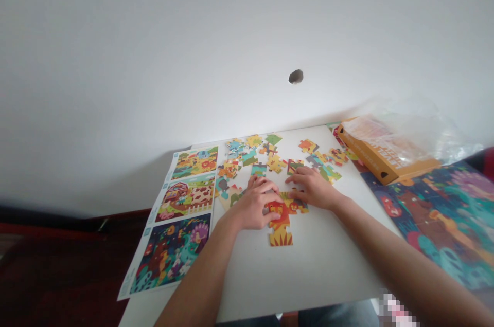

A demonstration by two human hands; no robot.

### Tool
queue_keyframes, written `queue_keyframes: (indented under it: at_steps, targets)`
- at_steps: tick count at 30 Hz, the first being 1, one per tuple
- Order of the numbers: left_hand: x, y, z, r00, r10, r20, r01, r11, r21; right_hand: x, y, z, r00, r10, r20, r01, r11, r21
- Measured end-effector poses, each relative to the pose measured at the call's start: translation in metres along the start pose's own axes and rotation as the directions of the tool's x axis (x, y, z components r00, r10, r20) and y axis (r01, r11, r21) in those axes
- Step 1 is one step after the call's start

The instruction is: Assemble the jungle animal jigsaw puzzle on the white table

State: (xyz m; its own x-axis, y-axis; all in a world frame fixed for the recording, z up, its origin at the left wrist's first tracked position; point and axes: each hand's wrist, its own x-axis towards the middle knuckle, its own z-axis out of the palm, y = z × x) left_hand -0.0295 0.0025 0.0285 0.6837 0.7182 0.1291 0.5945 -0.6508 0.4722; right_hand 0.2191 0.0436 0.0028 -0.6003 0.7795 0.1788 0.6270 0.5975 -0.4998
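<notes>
A few joined jigsaw puzzle pieces (pixel 281 238) with orange lion pictures and yellow grass lie flat on the white table (pixel 309 265). My left hand (pixel 257 203) rests over their left side, fingers apart, thumb on the red-maned lion piece (pixel 283 212). From the right, my right hand (pixel 313 187) reaches over the small lion piece (pixel 298 207), its fingers stretched and spread. Its fingertips hide part of the upper pieces. Just beyond the hands lie a teal piece (pixel 259 169) and a piece with a dark red patch (pixel 294 165).
Several loose pieces (pixel 276 163) are scattered towards the wall. On the left lies a picture sheet (pixel 185 198) with three printed scenes. An orange puzzle box (pixel 380 162) under clear plastic wrap (pixel 417 131) stands at right, beside an assembled dark-blue puzzle (pixel 436 214).
</notes>
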Motion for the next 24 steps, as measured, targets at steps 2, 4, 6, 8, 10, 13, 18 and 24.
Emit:
queue_keyframes:
  at_steps: [2,4,6,8,10,13,18,24]
  targets:
    - [0.000,0.001,-0.001,1.000,0.002,0.001,-0.002,1.000,0.002,0.000,-0.001,0.000,1.000,0.003,0.005,-0.003,1.000,-0.001]
    - [0.000,0.002,-0.001,1.000,0.004,-0.003,-0.004,1.000,0.007,-0.001,-0.002,-0.001,1.000,0.001,0.008,-0.001,1.000,-0.004]
    - [0.000,0.003,0.000,1.000,0.004,-0.007,-0.004,1.000,0.015,-0.001,-0.003,-0.001,1.000,-0.001,0.009,0.001,1.000,-0.006]
    - [0.001,0.003,0.000,1.000,0.002,-0.012,-0.002,1.000,0.022,-0.001,-0.004,-0.002,1.000,-0.001,0.007,0.001,1.000,-0.005]
    - [0.001,0.003,0.001,1.000,0.000,-0.014,0.000,1.000,0.024,-0.001,-0.005,-0.002,1.000,-0.003,0.003,0.003,1.000,-0.005]
    - [0.001,0.002,0.001,1.000,0.002,-0.010,-0.002,1.000,0.022,0.000,-0.005,-0.002,1.000,-0.007,-0.009,0.007,1.000,-0.002]
    - [0.000,0.001,0.003,1.000,-0.006,-0.014,0.006,1.000,0.021,0.000,-0.004,0.001,1.000,-0.019,-0.024,0.019,1.000,0.003]
    - [0.002,0.015,0.008,0.992,-0.039,-0.116,0.043,0.999,0.027,-0.003,-0.009,0.006,0.974,-0.080,-0.211,0.079,0.997,-0.015]
